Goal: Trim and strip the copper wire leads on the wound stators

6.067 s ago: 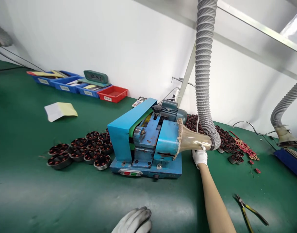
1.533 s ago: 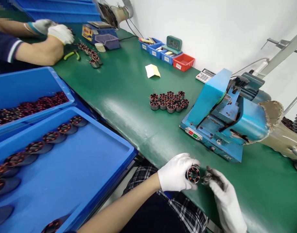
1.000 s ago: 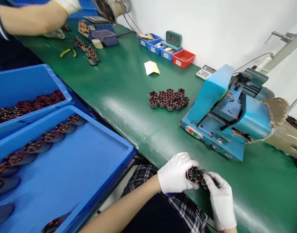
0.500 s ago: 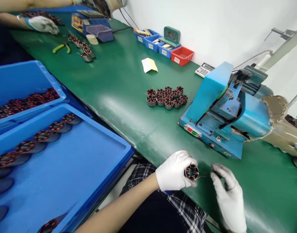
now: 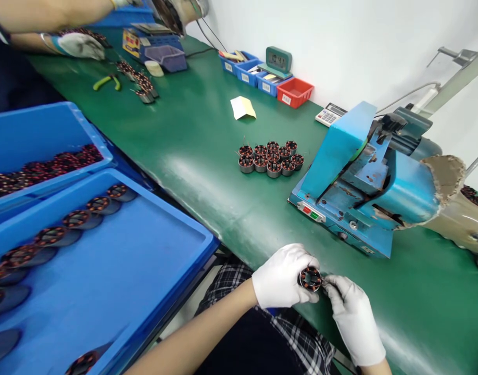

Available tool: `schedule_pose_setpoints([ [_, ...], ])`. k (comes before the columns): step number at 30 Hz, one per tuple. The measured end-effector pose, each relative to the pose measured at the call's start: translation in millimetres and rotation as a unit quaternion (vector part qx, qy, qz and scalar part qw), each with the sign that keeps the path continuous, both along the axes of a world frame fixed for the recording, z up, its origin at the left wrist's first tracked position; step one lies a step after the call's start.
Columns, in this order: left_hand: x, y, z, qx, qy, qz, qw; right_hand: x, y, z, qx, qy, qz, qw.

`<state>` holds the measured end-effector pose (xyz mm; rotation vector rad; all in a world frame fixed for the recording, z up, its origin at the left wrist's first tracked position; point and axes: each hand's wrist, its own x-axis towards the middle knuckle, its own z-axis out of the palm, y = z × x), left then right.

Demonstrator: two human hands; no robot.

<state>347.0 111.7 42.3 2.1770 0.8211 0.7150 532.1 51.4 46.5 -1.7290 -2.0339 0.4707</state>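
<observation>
My left hand [image 5: 282, 277], in a white glove, grips a small round motor stator [image 5: 310, 278] with copper windings, just above the near edge of the green table [image 5: 192, 140]. My right hand [image 5: 350, 312], also gloved, has its fingertips pinched at the stator's right side, apparently on a thin wire. Both hands hover in front of the blue bench machine [image 5: 360, 177]. A cluster of several finished stators [image 5: 271, 158] stands on the table to the machine's left.
Two blue trays [image 5: 117, 271] holding rows of stators sit at my left. Far back are small blue and red bins [image 5: 293, 92], a clock [image 5: 277, 58], a calculator [image 5: 330, 113] and a paper slip [image 5: 242, 108]. A co-worker's gloved hand [image 5: 78, 45] works at the far left, near green-handled pliers [image 5: 106, 82].
Half a second ago my right hand was away from the stator with fingers spread; it has come back in and pinches at the stator's side. My left hand keeps holding the stator.
</observation>
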Motion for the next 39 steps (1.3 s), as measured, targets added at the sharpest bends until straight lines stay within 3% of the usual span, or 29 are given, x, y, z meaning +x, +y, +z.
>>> schedule_pose_setpoints([
  [3, 0, 0, -0.8, -0.001, -0.003, 0.0, 1.0, 2, 3, -6.0, 0.028, -0.029, 0.01, 0.999],
  [7, 0, -1, -3.4, 0.005, -0.006, 0.005, 1.0, 25, 2, -7.6, 0.007, -0.099, 0.043, 0.994],
  [11, 0, -1, -3.6, 0.006, -0.007, 0.007, 1.0, 44, -8, 2.6, 0.05, -0.141, 0.001, 0.989],
  [16, -1, 1, -2.5, 0.007, 0.007, -0.002, 1.0, 11, -12, 14.0, 0.154, -0.138, 0.062, 0.976],
  [21, 0, 2, -3.5, -0.001, 0.009, 0.002, 1.0, -11, -14, 11.9, 0.243, -0.179, 0.091, 0.949],
  [26, -3, 2, -1.6, -0.028, -0.025, -0.021, 0.999, -13, -23, -1.2, 0.201, -0.207, 0.079, 0.954],
  [31, -31, 2, -2.2, -0.019, 0.005, -0.05, 0.999, -14, -24, -8.6, 0.166, -0.2, 0.053, 0.964],
  [33, -46, 0, 3.9, 0.002, 0.032, -0.045, 0.998, -7, -23, -4.0, 0.132, -0.183, 0.059, 0.973],
  [36, -60, -10, 27.8, 0.002, 0.052, 0.004, 0.999, 7, -25, 7.9, 0.123, -0.093, 0.066, 0.986],
  [39, -50, -26, 54.5, 0.018, -0.005, 0.041, 0.999, 11, -25, 18.5, 0.154, -0.011, 0.024, 0.988],
])
